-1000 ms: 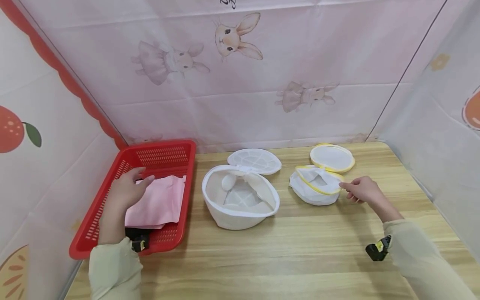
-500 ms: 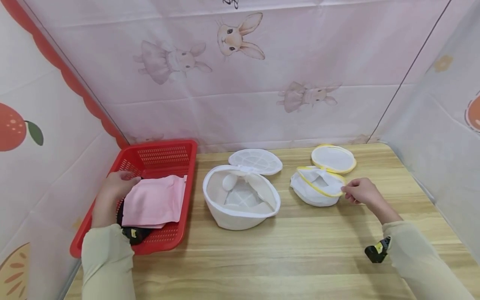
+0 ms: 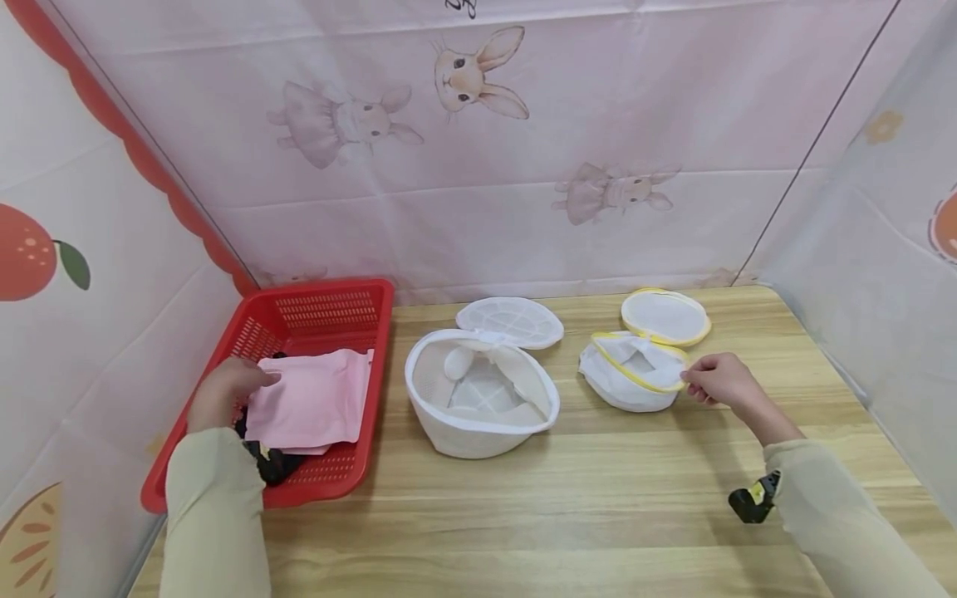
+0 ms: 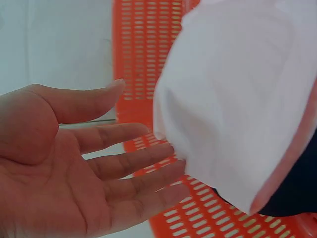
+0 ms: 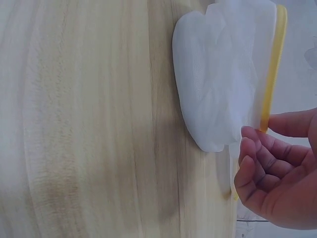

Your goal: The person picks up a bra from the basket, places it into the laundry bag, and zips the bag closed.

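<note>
From my remote seat, I see a wood-grain bench (image 3: 523, 531) carrying everything, with the large white mesh bag (image 3: 471, 442) as my landmark, its oval mesh lid (image 3: 511, 322) folded back behind it. Left of that bag sits a red perforated plastic basket (image 3: 379, 390). Right of it stands a small white mesh bag with yellow zip edging (image 3: 628, 397), its lid (image 3: 665, 314) also laid back. Inside the basket, left of the large bag, lies a pink folded cloth (image 3: 310, 399), partly over something dark (image 4: 297, 183) that I can't identify. My left hand (image 3: 228, 390) is at the cloth's far side from the large bag, fingers straight and thumb apart; I can't tell whether the fingertips touch. My right hand (image 3: 723, 380), beyond the small bag, pinches its yellow edging between thumb and forefinger.
</note>
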`<state>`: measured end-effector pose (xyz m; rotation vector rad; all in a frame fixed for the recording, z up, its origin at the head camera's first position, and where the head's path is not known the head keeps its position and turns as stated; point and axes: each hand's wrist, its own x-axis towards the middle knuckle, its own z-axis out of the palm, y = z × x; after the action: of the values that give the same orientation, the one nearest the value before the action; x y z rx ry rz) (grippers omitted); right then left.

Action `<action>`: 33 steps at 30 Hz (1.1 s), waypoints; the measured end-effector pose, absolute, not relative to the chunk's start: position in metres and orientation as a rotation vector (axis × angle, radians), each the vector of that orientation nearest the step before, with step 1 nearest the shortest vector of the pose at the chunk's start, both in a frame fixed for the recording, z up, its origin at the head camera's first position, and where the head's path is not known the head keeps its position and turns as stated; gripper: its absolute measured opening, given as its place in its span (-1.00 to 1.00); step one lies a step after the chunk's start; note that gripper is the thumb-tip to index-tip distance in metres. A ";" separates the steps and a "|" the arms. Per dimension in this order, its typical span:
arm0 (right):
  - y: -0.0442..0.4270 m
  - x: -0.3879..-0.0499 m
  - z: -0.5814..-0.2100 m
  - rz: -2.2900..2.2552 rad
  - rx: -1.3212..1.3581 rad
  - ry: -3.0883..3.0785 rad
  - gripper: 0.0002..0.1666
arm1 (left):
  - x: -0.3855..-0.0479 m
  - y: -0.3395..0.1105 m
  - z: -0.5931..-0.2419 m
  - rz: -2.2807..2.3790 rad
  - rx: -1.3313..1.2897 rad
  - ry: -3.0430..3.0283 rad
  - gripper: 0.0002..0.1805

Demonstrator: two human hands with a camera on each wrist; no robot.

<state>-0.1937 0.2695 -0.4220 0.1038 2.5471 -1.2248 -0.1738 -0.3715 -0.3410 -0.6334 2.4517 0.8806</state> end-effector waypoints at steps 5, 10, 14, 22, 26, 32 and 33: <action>0.269 -0.194 -0.421 -1.229 0.096 2.550 -0.75 | -0.177 -0.381 -0.348 0.946 -0.685 2.362 -0.31; 0.269 -0.194 -0.420 -1.238 0.090 2.548 -0.76 | -0.176 -0.386 -0.352 0.999 -0.761 2.317 -0.29; 0.269 -0.195 -0.419 -1.232 0.090 2.546 -0.76 | -0.176 -0.390 -0.357 1.027 -0.812 2.316 -0.30; 0.269 -0.196 -0.421 -1.231 0.102 2.540 -0.75 | -0.174 -0.387 -0.356 1.008 -0.837 2.338 -0.40; 0.269 -0.196 -0.420 -1.227 0.103 2.541 -0.76 | -0.173 -0.384 -0.353 1.064 -0.874 2.317 -0.42; 0.269 -0.197 -0.419 -1.219 0.096 2.549 -0.76 | -0.171 -0.381 -0.349 1.134 -0.866 2.321 -0.39; 0.269 -0.197 -0.418 -1.218 0.092 2.549 -0.76 | -0.171 -0.381 -0.348 1.141 -0.861 2.319 -0.39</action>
<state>-0.1967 0.2693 -0.4184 0.0922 2.5491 -1.2177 -0.1709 -0.3812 -0.3483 -0.8615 2.3188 1.1410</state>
